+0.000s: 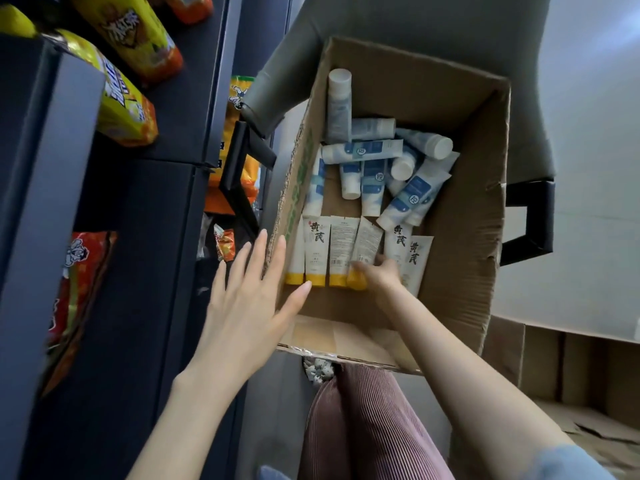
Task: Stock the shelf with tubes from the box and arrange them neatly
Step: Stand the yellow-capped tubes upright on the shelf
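Note:
An open cardboard box point(460, 216) rests on a grey chair. Inside lies a row of white tubes with yellow caps point(315, 254) near the front, and behind them a loose pile of blue-and-white tubes point(367, 148). My right hand point(379, 273) reaches into the box, fingers curled round a yellow-capped tube point(365, 244) in the row. My left hand point(252, 289) is spread flat with straight fingers, at the box's left wall near its front corner. The dark shelf point(138, 237) stands to the left.
Yellow and orange snack bags point(124, 109) and a red bag point(78, 292) lie on the dark shelves at left. The grey chair point(433, 26) has black armrests point(242, 174) either side of the box. Flattened cardboard point(571, 375) lies on the floor at right. My knees sit below the box.

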`<state>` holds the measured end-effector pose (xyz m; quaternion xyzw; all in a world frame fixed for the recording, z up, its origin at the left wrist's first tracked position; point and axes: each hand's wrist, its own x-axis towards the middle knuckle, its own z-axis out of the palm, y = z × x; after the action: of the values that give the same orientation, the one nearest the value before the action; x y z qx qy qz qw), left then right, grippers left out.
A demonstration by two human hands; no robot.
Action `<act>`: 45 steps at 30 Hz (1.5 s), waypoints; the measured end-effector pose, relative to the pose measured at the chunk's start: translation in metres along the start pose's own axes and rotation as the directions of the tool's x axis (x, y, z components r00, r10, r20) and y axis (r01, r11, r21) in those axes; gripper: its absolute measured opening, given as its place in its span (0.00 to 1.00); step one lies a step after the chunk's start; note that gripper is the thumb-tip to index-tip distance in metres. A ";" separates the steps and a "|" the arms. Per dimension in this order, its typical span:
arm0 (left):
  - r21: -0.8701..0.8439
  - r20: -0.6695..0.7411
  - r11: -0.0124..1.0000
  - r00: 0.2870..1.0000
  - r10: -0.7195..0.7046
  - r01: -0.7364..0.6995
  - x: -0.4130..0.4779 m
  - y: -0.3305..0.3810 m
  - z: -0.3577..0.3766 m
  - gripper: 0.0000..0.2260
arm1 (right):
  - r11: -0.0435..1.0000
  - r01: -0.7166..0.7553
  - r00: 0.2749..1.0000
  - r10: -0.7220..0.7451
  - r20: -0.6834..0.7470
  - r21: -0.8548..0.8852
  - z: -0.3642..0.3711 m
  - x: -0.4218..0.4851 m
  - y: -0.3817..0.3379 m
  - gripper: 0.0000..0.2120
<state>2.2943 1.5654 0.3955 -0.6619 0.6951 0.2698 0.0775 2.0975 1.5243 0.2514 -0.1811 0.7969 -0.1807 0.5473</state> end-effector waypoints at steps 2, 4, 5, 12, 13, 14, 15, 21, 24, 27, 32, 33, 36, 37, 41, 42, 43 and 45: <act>0.000 -0.006 1.000 1.000 -0.004 0.004 0.001 0.003 -0.002 0.33 | 0.972 -0.094 0.989 0.066 0.132 0.215 -0.013 -0.010 -0.009 0.26; 0.018 -0.009 1.000 1.000 0.004 -0.004 0.002 0.008 -0.004 0.34 | 0.926 -0.167 0.956 0.067 0.287 0.338 -0.027 -0.025 -0.019 0.25; 0.017 -0.013 1.000 1.000 0.009 -0.008 0.002 0.011 -0.005 0.34 | 0.908 -0.188 0.931 0.043 0.362 0.376 -0.033 -0.034 -0.023 0.24; -0.191 -0.064 0.981 0.998 0.013 -0.025 0.012 0.031 -0.015 0.31 | 0.822 -0.251 0.631 -0.261 0.731 0.510 -0.053 -0.091 -0.037 0.22; -0.246 -0.069 0.969 0.998 0.008 -0.025 0.014 0.033 -0.015 0.31 | 0.830 -0.250 0.592 -0.276 0.757 0.498 -0.053 -0.096 -0.037 0.22; -0.315 -0.068 0.949 0.998 0.006 -0.027 0.016 0.034 -0.015 0.31 | 0.837 -0.255 0.553 -0.285 0.783 0.484 -0.053 -0.099 -0.038 0.23; -0.411 -0.055 0.911 0.998 0.009 -0.031 0.018 0.036 -0.015 0.30 | 0.838 -0.268 0.513 -0.293 0.807 0.475 -0.051 -0.101 -0.037 0.23; -0.968 0.011 0.249 1.000 -0.019 0.015 0.024 0.043 -0.021 0.22 | 0.794 -0.368 0.392 -0.340 0.855 0.485 -0.046 -0.102 -0.034 0.29; -0.982 0.030 0.185 0.998 -0.048 0.038 0.024 0.038 -0.019 0.19 | 0.794 -0.378 0.356 -0.350 0.866 0.476 -0.046 -0.098 -0.030 0.27; -0.986 0.060 0.155 0.997 -0.053 0.067 0.023 0.037 -0.016 0.19 | 0.832 -0.330 0.360 -0.326 0.874 0.446 -0.047 -0.093 -0.026 0.28; -0.990 0.093 0.100 0.994 -0.058 0.099 0.022 0.040 -0.008 0.22 | 0.879 -0.282 0.425 -0.245 0.872 0.385 -0.051 -0.087 -0.026 0.29; -0.990 0.087 0.104 0.994 -0.068 0.094 0.022 0.040 -0.007 0.22 | 0.882 -0.285 0.432 -0.232 0.872 0.376 -0.051 -0.087 -0.027 0.29; -0.990 0.060 0.120 0.993 -0.102 0.072 0.022 0.038 -0.008 0.21 | 0.910 -0.263 0.461 -0.175 0.870 0.322 -0.048 -0.086 -0.031 0.29; -0.989 0.048 0.135 0.993 -0.107 0.062 0.023 0.037 -0.009 0.20 | 0.921 -0.251 0.472 -0.153 0.868 0.299 -0.047 -0.085 -0.034 0.26; -0.984 0.011 0.176 0.991 -0.134 0.035 0.022 0.028 -0.015 0.18 | 0.933 -0.231 0.591 -0.091 0.801 0.276 -0.035 -0.069 -0.035 0.10; -0.984 0.005 0.173 0.989 -0.151 0.032 0.023 0.024 -0.017 0.18 | 0.941 -0.198 0.669 -0.075 0.739 0.276 -0.031 -0.061 -0.033 0.07; -0.986 0.004 0.163 0.986 -0.169 0.032 0.023 0.021 -0.018 0.18 | 0.953 -0.152 0.756 -0.059 0.652 0.263 -0.026 -0.053 -0.030 0.05; -0.992 0.018 0.117 0.979 -0.203 0.042 0.024 0.015 -0.019 0.19 | 0.979 -0.062 0.897 -0.032 0.442 0.197 -0.019 -0.032 -0.024 0.03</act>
<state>2.2824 1.5348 0.4046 -0.6176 0.2902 0.6126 -0.3987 2.0929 1.5210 0.2952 -0.1538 0.6299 -0.2120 0.7311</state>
